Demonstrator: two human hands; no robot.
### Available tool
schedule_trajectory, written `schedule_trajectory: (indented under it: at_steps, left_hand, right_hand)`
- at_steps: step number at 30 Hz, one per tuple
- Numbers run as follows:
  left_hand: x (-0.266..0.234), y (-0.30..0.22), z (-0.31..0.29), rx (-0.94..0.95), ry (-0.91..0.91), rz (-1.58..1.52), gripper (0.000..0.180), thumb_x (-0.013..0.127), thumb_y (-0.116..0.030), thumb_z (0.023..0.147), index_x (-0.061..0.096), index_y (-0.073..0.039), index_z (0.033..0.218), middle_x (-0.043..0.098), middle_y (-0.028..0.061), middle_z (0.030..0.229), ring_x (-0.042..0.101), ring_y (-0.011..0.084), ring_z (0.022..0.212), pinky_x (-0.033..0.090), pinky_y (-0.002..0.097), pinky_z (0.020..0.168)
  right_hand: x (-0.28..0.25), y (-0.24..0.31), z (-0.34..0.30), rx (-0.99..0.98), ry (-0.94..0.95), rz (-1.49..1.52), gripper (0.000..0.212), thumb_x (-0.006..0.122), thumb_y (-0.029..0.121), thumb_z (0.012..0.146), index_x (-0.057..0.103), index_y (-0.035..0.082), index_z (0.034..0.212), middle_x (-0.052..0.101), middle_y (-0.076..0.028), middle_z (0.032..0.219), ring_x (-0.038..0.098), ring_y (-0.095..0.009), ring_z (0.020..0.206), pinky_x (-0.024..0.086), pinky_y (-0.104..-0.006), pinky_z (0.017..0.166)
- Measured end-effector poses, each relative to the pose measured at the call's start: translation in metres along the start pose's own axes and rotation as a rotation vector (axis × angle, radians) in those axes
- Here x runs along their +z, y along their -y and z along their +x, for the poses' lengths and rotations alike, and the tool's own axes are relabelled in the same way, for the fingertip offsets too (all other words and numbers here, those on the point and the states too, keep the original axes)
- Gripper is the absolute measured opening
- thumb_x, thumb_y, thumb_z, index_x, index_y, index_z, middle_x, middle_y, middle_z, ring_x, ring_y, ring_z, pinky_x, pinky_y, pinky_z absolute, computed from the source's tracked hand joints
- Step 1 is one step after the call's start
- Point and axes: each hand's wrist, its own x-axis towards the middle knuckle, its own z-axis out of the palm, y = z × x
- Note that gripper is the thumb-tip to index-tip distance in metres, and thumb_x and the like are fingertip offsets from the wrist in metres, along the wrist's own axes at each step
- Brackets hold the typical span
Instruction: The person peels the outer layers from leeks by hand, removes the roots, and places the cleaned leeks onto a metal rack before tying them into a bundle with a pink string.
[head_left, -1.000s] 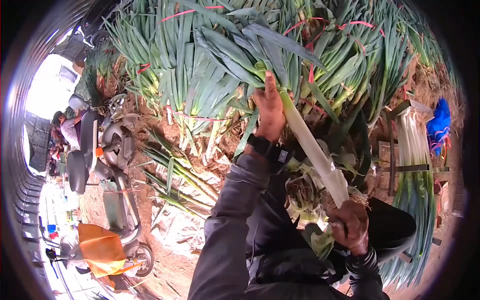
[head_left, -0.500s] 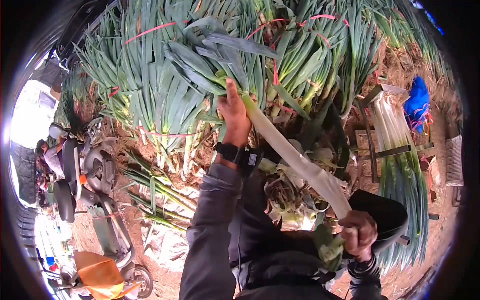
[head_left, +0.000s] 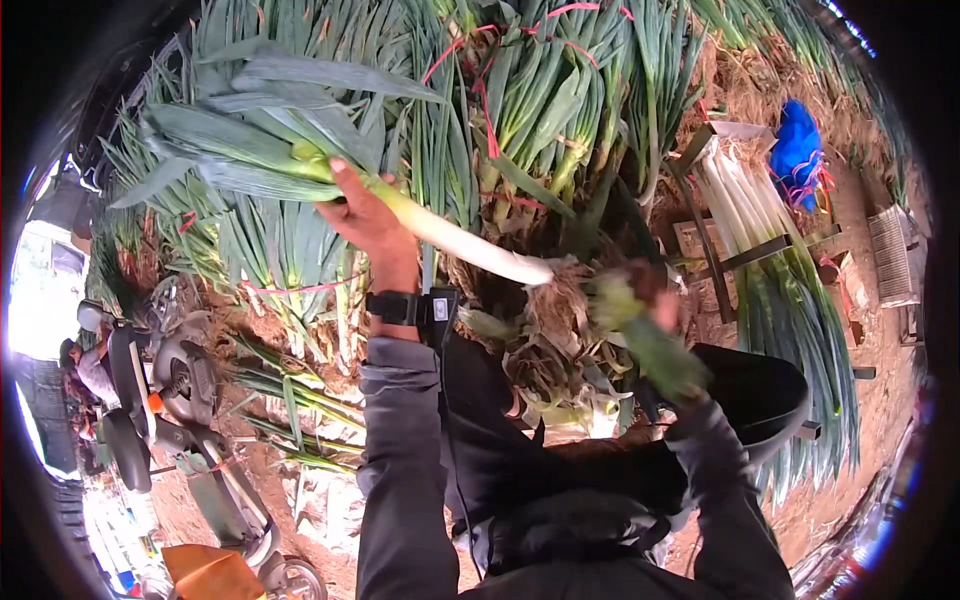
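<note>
My left hand (head_left: 372, 222) is closed around a leek (head_left: 465, 245) where its white stalk turns green. The broad green leaves spread to the left over the stacked bundles, and the white root end points right. My right hand (head_left: 655, 295), smeared by motion, is just right of that root end. A peeled-off leek leaf (head_left: 660, 355) hangs from it, green and blurred, and its fingers are hard to make out. Below the root end lies a heap of leek trimmings (head_left: 565, 370), with dry roots and pale outer leaves.
Tied leek bundles (head_left: 300, 150) are piled across the far side. To the right, cleaned leeks (head_left: 765, 260) lie on a metal rack (head_left: 755, 253) beside a blue bag (head_left: 797, 155). Loose leeks (head_left: 300, 400) lie on the ground at left, near a parked scooter (head_left: 190, 400).
My left hand has moved left with the leek, now held more level. My right hand has moved up, away from my knee, and the pale sheath has come off the stalk.
</note>
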Motion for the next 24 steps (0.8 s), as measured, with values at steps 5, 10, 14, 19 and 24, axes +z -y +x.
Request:
schedule_trajectory:
  at_steps: [5,10,14,19,24]
  left_hand:
    - [-0.040,-0.032,0.016,0.116,-0.078,0.066,0.069,0.071,-0.050,0.091,0.041,-0.010,0.138,0.056,0.0081,0.122,0.057,0.0229,0.082,0.052,0.0378,0.072]
    - [-0.063,-0.032,0.031,-0.064,-0.182,0.103,0.071,0.064,-0.057,0.093,0.035,-0.006,0.133,0.056,0.0142,0.117,0.061,0.0265,0.086,0.053,0.0422,0.077]
    - [-0.074,-0.032,0.039,-0.038,-0.173,0.027,0.071,0.070,-0.053,0.091,0.037,-0.013,0.140,0.053,0.0088,0.123,0.058,0.0255,0.085,0.052,0.0403,0.077]
    - [-0.081,-0.030,0.034,-0.131,-0.217,0.024,0.085,0.069,-0.058,0.090,0.027,-0.005,0.141,0.056,0.0192,0.116,0.060,0.0282,0.086,0.056,0.0396,0.075]
    - [-0.061,-0.016,0.020,-0.245,-0.220,-0.049,0.076,0.069,-0.054,0.091,0.031,-0.002,0.131,0.057,0.0185,0.103,0.061,0.0266,0.085,0.057,0.0395,0.073]
  right_hand:
    - [0.121,-0.019,0.030,-0.196,-0.096,-1.413,0.046,0.070,0.024,0.093,0.057,0.005,0.132,0.060,-0.020,0.113,0.065,-0.039,0.108,0.055,-0.0406,0.086]
    - [0.120,-0.019,0.071,-0.058,-0.218,-0.886,0.042,0.067,0.025,0.097,0.057,0.003,0.131,0.062,-0.015,0.109,0.070,-0.023,0.083,0.056,-0.0327,0.072]
    - [0.112,-0.040,0.032,0.235,-0.215,-0.522,0.060,0.073,0.036,0.093,0.051,0.002,0.138,0.062,-0.009,0.123,0.067,-0.016,0.085,0.054,-0.0277,0.069]
    - [0.130,-0.095,0.027,0.088,-0.020,-0.118,0.087,0.078,0.050,0.086,0.039,0.006,0.150,0.060,-0.009,0.131,0.066,-0.019,0.094,0.052,-0.0328,0.086]
    - [0.138,-0.081,0.065,0.106,-0.020,0.038,0.069,0.063,0.040,0.099,0.034,0.008,0.152,0.061,-0.010,0.130,0.063,-0.026,0.108,0.050,-0.0404,0.093]
